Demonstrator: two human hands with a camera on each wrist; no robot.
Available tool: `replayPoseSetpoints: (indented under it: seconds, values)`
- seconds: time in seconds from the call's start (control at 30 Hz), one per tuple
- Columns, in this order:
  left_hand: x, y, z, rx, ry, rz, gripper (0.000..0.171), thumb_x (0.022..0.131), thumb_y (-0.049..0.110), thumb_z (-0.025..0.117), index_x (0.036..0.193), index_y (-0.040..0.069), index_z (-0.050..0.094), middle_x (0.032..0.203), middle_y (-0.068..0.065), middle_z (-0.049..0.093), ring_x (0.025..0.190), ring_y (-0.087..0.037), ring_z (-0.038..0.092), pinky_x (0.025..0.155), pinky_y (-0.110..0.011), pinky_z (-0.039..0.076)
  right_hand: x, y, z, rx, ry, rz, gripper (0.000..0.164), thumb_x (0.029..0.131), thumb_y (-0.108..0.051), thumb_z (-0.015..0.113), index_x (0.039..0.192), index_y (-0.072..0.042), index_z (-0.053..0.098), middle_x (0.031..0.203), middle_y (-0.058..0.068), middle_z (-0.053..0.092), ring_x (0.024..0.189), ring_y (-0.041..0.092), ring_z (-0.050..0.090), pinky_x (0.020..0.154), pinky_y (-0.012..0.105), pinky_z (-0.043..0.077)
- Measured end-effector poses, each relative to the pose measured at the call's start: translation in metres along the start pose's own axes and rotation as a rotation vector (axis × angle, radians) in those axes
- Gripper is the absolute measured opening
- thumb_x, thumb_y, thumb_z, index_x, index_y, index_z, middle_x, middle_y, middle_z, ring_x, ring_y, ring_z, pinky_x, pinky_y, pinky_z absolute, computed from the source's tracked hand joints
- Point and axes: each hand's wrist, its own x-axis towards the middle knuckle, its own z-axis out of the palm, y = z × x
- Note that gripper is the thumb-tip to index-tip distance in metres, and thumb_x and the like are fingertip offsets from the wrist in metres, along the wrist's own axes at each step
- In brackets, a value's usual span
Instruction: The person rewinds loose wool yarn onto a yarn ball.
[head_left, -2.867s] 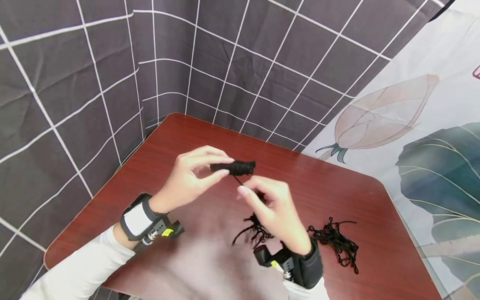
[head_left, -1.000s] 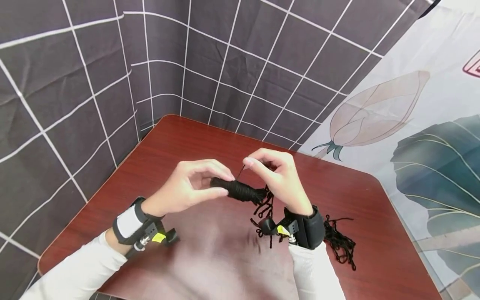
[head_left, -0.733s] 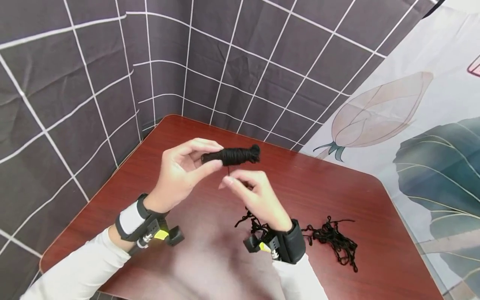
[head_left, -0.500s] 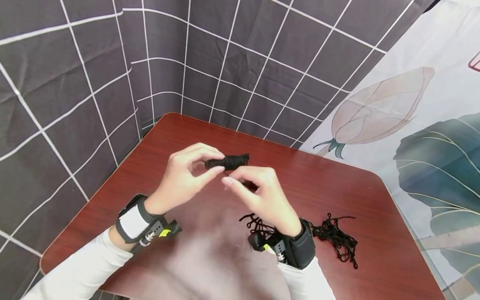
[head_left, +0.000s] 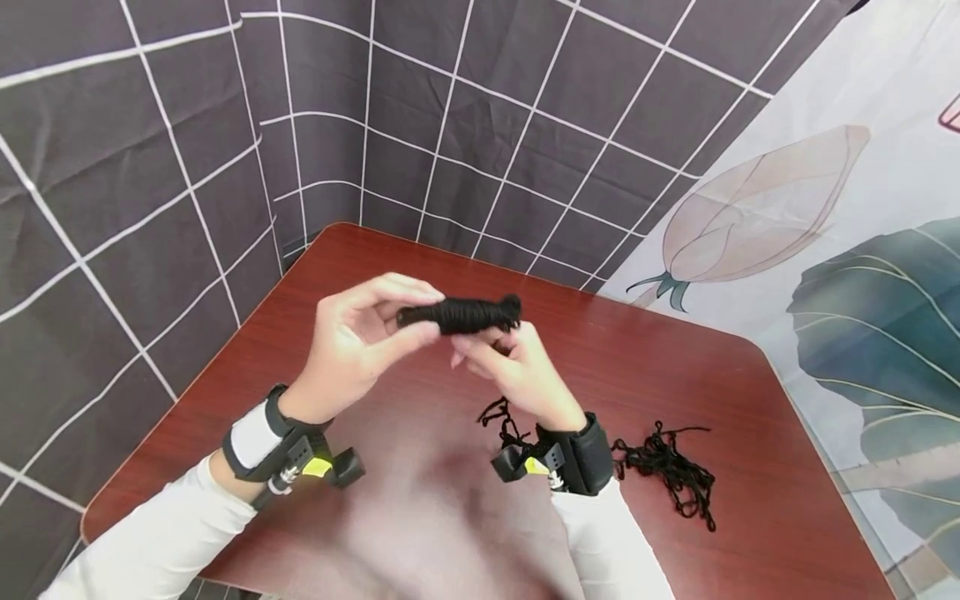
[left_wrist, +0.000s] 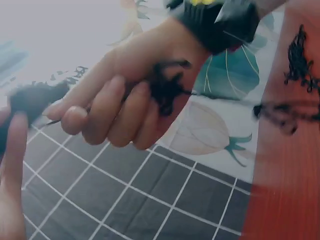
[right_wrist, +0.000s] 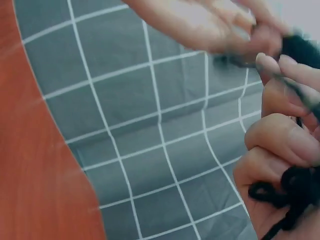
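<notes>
Black bundle [head_left: 472, 315] above the bench [head_left: 405, 425], left grip [head_left: 356, 342] pinching one end — parted by its thickness — right grip [head_left: 517, 371] curled closed round cord [right_wrist: 300, 185], a tangle [head_left: 662, 460] on the bench.

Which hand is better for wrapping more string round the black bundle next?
Probably the right hand: it pinches the loose cord. The left hand holds the black bundle, so it seems better for keeping that steady.

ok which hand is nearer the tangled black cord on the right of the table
Right. In the head view the right hand is up-left of the tangled black cord; the left hand, farther off, holds the wound bundle.
</notes>
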Motion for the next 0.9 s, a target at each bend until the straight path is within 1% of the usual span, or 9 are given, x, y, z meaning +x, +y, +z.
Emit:
replayPoseSetpoints:
  seconds: [0.07,0.17,0.27,0.33,0.4,0.47,0.6,0.77,0.9]
  values:
    - [0.001,0.001,-0.001,0.095,0.079,-0.004,0.028,0.069,-0.024,0.065,0.096,-0.018,0.061,0.096,-0.018,0.065,0.088,-0.033,0.06,0.079,-0.027,0.057,-0.004,-0.001,0.009,0.017,-0.013,0.01,0.019,0.092,-0.006,0.054,0.076,-0.005,0.065,0.055,0.003,0.049,0.046,0.012,0.035,0.042,0.023,0.032]
    - [0.001,0.0,-0.004,0.298,0.107,-0.01,0.025,0.07,-0.019,0.067,0.095,-0.017,0.061,0.094,-0.022,0.063,0.084,-0.028,0.062,0.075,-0.021,0.057,-0.008,-0.008,0.016,-0.052,-0.032,-0.029,0.021,0.093,-0.01,0.053,0.075,-0.01,0.065,0.053,-0.002,0.046,0.045,0.01,0.036,0.041,0.024,0.032]
    - [-0.001,-0.001,-0.007,0.507,0.031,-0.024,0.022,0.071,-0.012,0.071,0.092,-0.01,0.066,0.09,-0.019,0.065,0.079,-0.021,0.061,0.068,-0.019,0.056,-0.007,-0.017,0.011,-0.151,-0.01,-0.072,0.02,0.092,-0.013,0.056,0.074,-0.013,0.066,0.058,-0.004,0.055,0.045,0.006,0.037,0.039,0.023,0.032]
    - [-0.004,-0.002,-0.008,0.559,-0.071,-0.042,0.021,0.07,-0.008,0.073,0.09,-0.005,0.068,0.088,-0.014,0.066,0.077,-0.016,0.061,0.063,-0.019,0.054,-0.004,-0.022,0.002,-0.19,0.025,-0.096,0.018,0.09,-0.014,0.058,0.074,-0.013,0.066,0.062,-0.004,0.059,0.046,0.005,0.038,0.039,0.023,0.032]
    - [-0.006,0.0,-0.008,0.465,-0.193,-0.09,0.021,0.071,-0.008,0.073,0.091,-0.003,0.068,0.087,-0.011,0.066,0.079,-0.017,0.06,0.064,-0.021,0.055,0.001,-0.024,-0.007,-0.193,0.067,-0.105,0.017,0.089,-0.014,0.06,0.074,-0.013,0.067,0.063,-0.003,0.06,0.046,0.007,0.039,0.039,0.023,0.032]
    - [-0.008,0.001,-0.007,0.272,-0.274,-0.141,0.022,0.071,-0.012,0.071,0.092,-0.006,0.066,0.088,-0.012,0.065,0.081,-0.021,0.06,0.067,-0.023,0.056,0.005,-0.023,-0.015,-0.159,0.086,-0.098,0.015,0.088,-0.011,0.061,0.074,-0.011,0.067,0.064,0.0,0.061,0.049,0.009,0.041,0.041,0.023,0.033]
    - [-0.009,0.003,-0.003,-0.047,-0.227,-0.172,0.03,0.069,-0.021,0.066,0.095,-0.006,0.065,0.093,-0.012,0.064,0.088,-0.033,0.057,0.076,-0.028,0.057,0.005,-0.017,-0.016,-0.047,0.064,-0.039,0.012,0.088,-0.006,0.059,0.078,-0.006,0.066,0.067,0.007,0.061,0.057,0.015,0.048,0.048,0.024,0.04]
    - [-0.004,0.004,-0.001,-0.044,0.02,-0.116,0.031,0.071,-0.02,0.065,0.096,-0.003,0.066,0.098,-0.011,0.065,0.091,-0.035,0.057,0.078,-0.027,0.057,-0.006,-0.011,0.004,-0.05,0.017,0.0,0.016,0.091,-0.006,0.055,0.08,-0.004,0.065,0.063,0.006,0.056,0.052,0.011,0.042,0.049,0.021,0.04]
    - [-0.002,0.004,0.0,0.137,0.112,-0.08,0.025,0.07,-0.022,0.065,0.095,-0.017,0.061,0.096,-0.019,0.063,0.086,-0.032,0.061,0.075,-0.023,0.057,-0.01,-0.02,0.014,-0.192,-0.02,-0.075,0.021,0.093,-0.013,0.054,0.076,-0.011,0.065,0.062,-0.003,0.057,0.052,0.003,0.044,0.046,0.021,0.039]
